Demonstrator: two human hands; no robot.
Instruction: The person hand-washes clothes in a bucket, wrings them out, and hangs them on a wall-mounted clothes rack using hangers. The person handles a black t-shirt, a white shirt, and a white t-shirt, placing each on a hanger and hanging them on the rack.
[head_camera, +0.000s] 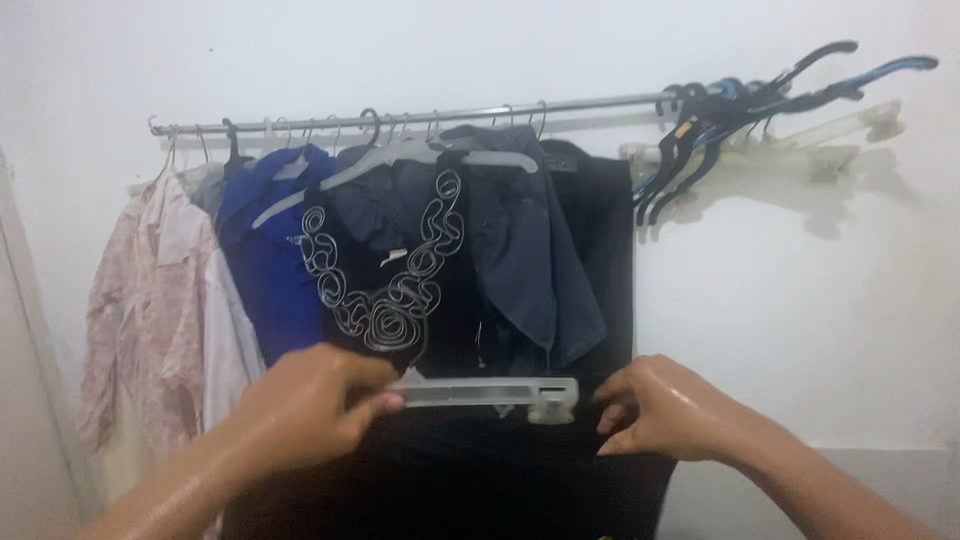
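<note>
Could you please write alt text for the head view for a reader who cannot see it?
Two bare hands hold a clear plastic clip hanger against a black garment: the left hand grips its left end, the right hand is by its right clip. Behind, shirts hang on a wall rail, with empty hangers at its right end.

Two hands (310, 400); one clip hanger (485, 392); one rail (420, 117).

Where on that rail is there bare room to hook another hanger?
One bare stretch of the rail, between the black garment and the bunched empty hangers. Leftward it is crowded: dark jacket, blue garment, pale shirts.
</note>
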